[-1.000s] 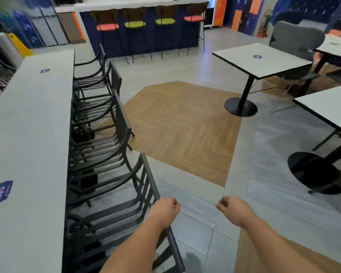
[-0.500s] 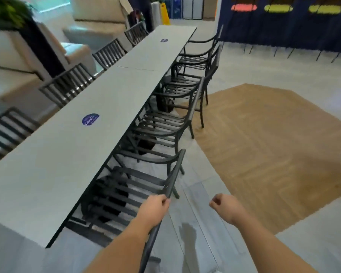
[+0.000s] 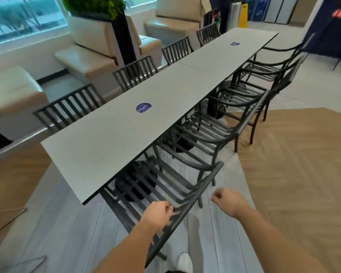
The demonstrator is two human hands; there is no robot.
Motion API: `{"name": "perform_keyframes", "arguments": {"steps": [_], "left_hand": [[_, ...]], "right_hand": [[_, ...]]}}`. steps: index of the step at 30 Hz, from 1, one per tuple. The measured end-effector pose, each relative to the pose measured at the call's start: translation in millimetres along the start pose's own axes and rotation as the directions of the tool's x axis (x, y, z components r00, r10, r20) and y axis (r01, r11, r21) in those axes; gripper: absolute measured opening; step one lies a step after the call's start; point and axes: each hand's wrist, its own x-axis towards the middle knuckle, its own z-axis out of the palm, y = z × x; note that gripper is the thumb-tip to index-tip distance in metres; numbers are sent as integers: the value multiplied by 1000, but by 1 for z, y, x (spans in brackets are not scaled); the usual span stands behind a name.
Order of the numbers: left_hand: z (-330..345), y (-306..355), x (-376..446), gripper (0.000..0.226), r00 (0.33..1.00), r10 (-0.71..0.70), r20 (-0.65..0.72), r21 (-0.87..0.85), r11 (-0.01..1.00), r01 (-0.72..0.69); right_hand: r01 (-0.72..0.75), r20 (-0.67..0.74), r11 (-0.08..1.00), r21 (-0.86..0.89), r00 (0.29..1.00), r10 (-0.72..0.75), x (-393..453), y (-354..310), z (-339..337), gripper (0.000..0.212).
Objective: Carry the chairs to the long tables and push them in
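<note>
dark grey slatted metal armchair (image 3: 161, 186) tucked at long pale grey table's (image 3: 114, 138) near corner | left hand (image 3: 158, 213) grips backrest | right hand (image 3: 229, 201) curled, empty | three matching chairs (image 3: 215, 131) beyond

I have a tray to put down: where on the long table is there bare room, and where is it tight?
The long table top is bare from its near end up to the round blue sticker, and beyond it to the second sticker. It is tight along both long edges, where dark slatted chairs sit pushed in; the left hand is on the nearest one's back.
</note>
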Motion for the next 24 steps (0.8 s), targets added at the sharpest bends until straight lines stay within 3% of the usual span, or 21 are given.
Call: {"name": "perform_keyframes", "arguments": {"steps": [14,19,24], "left_hand": [[2,-11,26,29,991,-126,-40,-31,992,125],[14,-4,20,28,959,-273,-77,-124,957,262],[48,4,6,37,903,-429,-15,-239,879,413]], "right_hand": [[187,49,964,-191,982,-181,79,-28,-13,24],[323,160,891,-319,945,-286,108,-22,-20,27],[456,338,813,-361,877,-342,132,-13,-21,40]]}}
